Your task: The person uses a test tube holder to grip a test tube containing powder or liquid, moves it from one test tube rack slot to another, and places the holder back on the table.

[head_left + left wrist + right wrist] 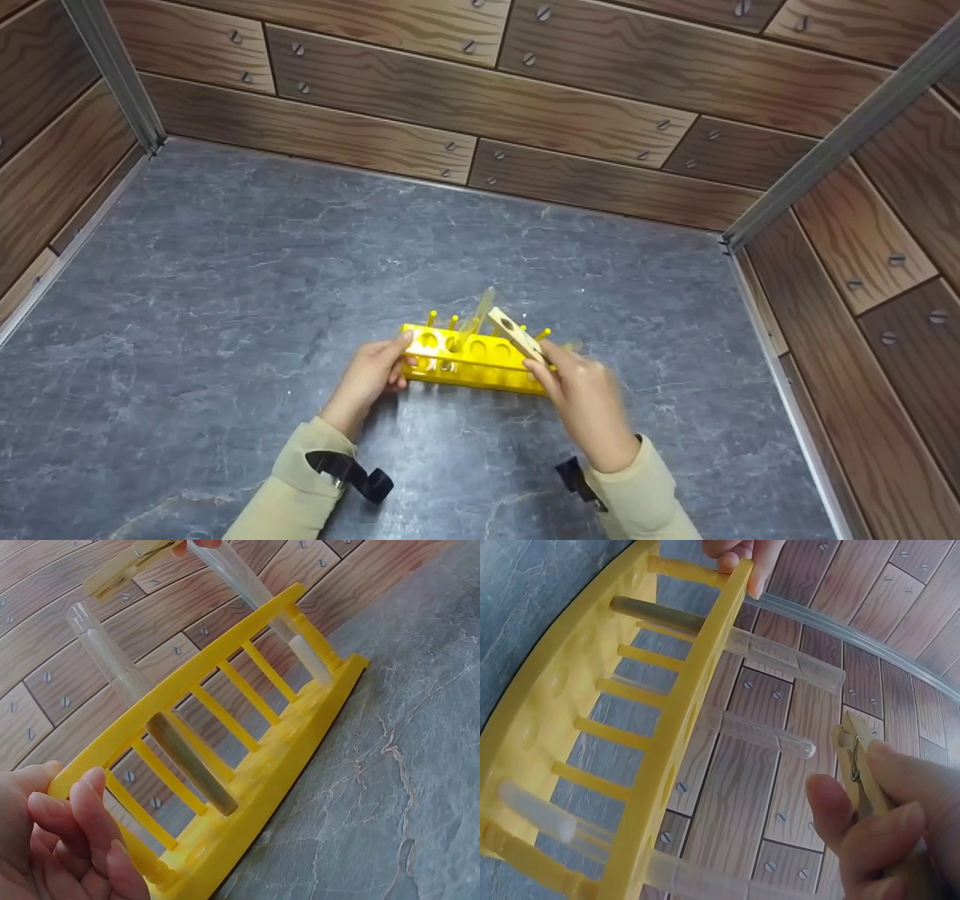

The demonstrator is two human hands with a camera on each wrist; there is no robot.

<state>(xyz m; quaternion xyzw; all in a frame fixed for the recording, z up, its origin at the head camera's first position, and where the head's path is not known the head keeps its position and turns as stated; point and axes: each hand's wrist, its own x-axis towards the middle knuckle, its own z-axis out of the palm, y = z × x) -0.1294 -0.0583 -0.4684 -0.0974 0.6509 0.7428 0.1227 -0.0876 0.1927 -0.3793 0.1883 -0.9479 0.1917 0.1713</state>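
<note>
**Wooden clip nearly at the tube, rack held steady**

So your yellow rack [480,369] is on the grey tabletop, a little toward 6 o'clock from the middle of the head view. Clock directions below are from that view. Toward the rack's 9 o'clock half stands the tube with the brown lower part [191,765], its mouth leaning to about 1 o'clock. A clear tube [757,735] is next along, and one with a white lower part [309,658] is at the 3 o'clock end.

Your left hand [371,367] has fingers and thumb wrapped on the 9 o'clock end of the rack. Your right hand [585,382], at 4 o'clock, pinches a wooden clip [519,337] whose nose points to 10 or 11. The right wrist view shows a gap between clip and brown tube.

My read: you're at the lining-up step. Next move probably calls for squeezing the clip's tails and squaring it to the brown tube near the rim, left hand firm so nothing tips.

Plank-patterned wall [375,82] at 12 o'clock, well apart from everything.
</note>
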